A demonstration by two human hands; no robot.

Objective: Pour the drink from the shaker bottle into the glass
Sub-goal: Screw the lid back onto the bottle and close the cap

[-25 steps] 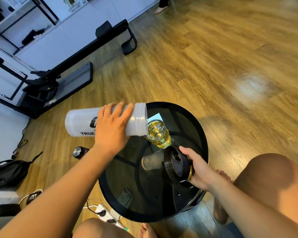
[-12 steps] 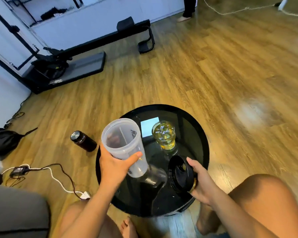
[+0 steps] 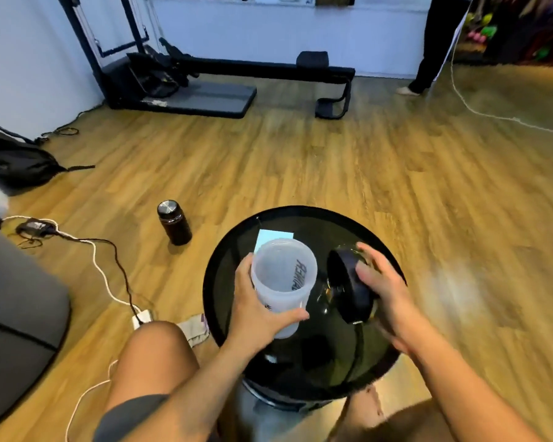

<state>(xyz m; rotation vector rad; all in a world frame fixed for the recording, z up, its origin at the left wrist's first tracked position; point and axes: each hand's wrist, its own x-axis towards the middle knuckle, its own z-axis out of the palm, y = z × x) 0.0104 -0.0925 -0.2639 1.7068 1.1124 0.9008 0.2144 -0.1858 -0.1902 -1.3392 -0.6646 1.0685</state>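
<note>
My left hand [image 3: 256, 311] grips the translucent white shaker bottle [image 3: 283, 282], held upright over the round black glass table [image 3: 224, 272]. The bottle's mouth faces the camera and it looks empty inside. My right hand [image 3: 380, 285] holds the black shaker lid [image 3: 348, 282] on edge just right of the bottle's rim. The glass of yellow drink is hidden behind the lid and my right hand; only a faint glint shows at the lid's top.
A black flask [image 3: 174, 222] stands on the wood floor left of the table. Cables and a power strip [image 3: 142, 316] lie at the left near a grey sofa [image 3: 20, 314]. An exercise machine [image 3: 205, 81] stands by the far wall. A person's legs [image 3: 428, 59] are at the back right.
The bottle went from tipped over the glass to upright and came toward me. My right hand lifted the lid off the table up beside the bottle's mouth. The camera tilted up.
</note>
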